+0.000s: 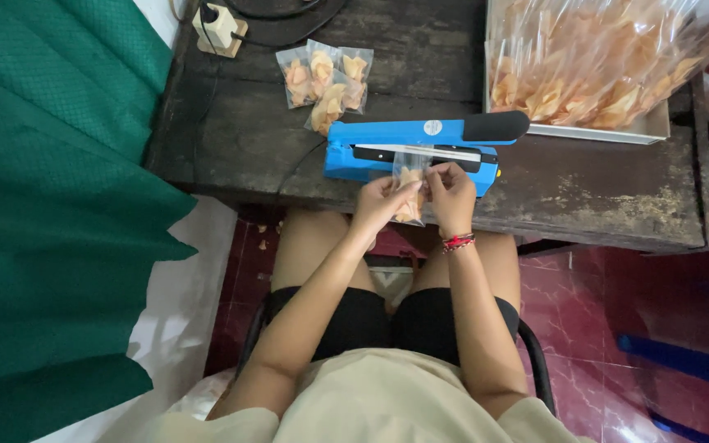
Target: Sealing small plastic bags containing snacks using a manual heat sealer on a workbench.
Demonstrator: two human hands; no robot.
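We see both hands, left hand (381, 201) and right hand (450, 195), pinching a small clear snack bag (409, 190) at the blue sealer's (387, 149) six o'clock edge on the counter (601, 193); fingers hide its lower half.

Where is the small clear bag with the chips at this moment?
In the head view, the small clear bag is held between the left hand and right hand, at the front of the blue sealer.
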